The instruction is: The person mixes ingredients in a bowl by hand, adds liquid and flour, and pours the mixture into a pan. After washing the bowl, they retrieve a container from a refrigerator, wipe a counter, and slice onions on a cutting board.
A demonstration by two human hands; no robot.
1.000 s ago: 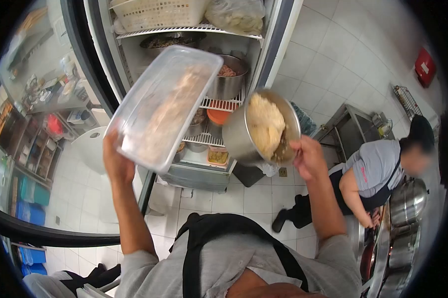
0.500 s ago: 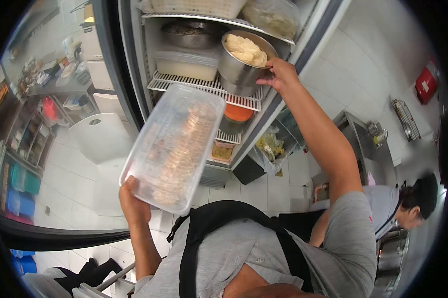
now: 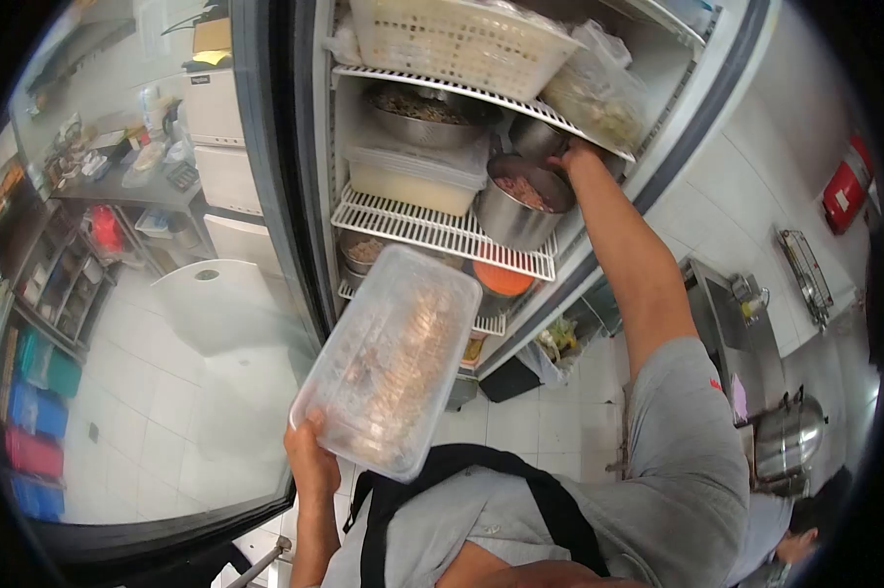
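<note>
The left hand (image 3: 312, 457) is closed around the corner of a clear plastic container (image 3: 393, 363) before the open refrigerator (image 3: 716, 103); the right hand (image 3: 581, 159) reaches over a wire shelf (image 3: 412, 223), near a steel pot (image 3: 534, 136) behind a meat-filled pot (image 3: 515, 223), its grip too hidden to tell

One shirt (image 3: 647, 490), grey, of soft heathered cloth, creased across the chest, open at the neck. One right sleeve (image 3: 682, 407), short, same grey, cut wide, ending above the elbow; one small red mark (image 3: 715, 384) near its edge, too small to read. One apron (image 3: 471, 457), black, plain, its top edge curved across the chest. Two straps (image 3: 571, 510), black, broad and flat, one each side of the chest, over the shirt. One left hand (image 3: 313, 455), bare; one right hand (image 3: 579, 157), bare, partly hidden. Both forearms (image 3: 626, 257) bare.
</note>
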